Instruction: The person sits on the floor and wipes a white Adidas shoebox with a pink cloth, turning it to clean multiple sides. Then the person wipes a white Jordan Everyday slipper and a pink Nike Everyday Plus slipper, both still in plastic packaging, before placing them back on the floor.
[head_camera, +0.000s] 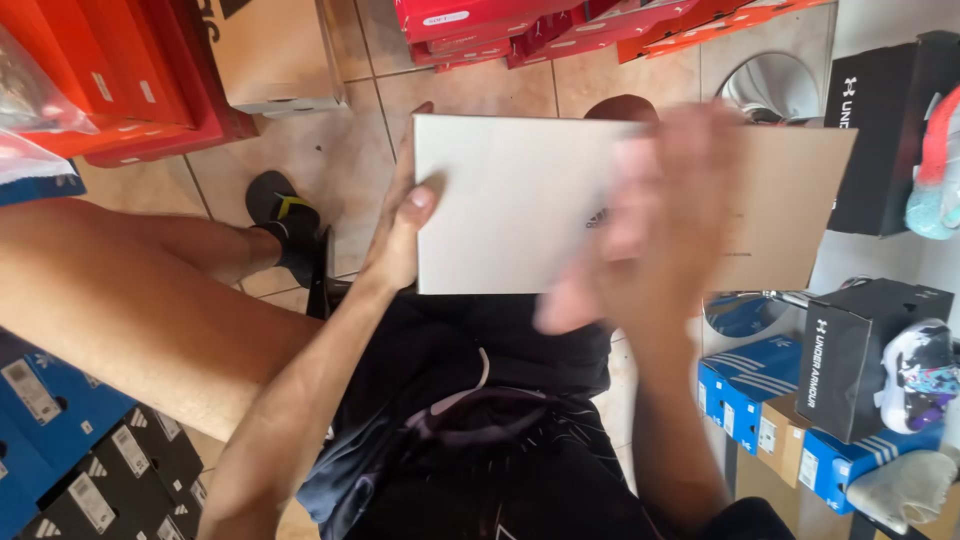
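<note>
A plain light-brown cardboard shoe box (510, 205) lies flat above my lap, its long side across the view. My left hand (402, 225) grips its left edge, thumb on top and fingers under it. My right hand (655, 215) is blurred with motion over the box's right half, fingers spread; whether it touches the lid I cannot tell. My legs in black shorts (470, 420) are below, and one foot in a dark sandal (285, 225) rests on the tiled floor.
Red shoe boxes (110, 70) are stacked at the top left and along the top (560, 25). Blue and black boxes (70, 440) lie at the lower left. On the right are black boxes (850, 355), blue boxes (750, 385) and loose shoes (920, 375).
</note>
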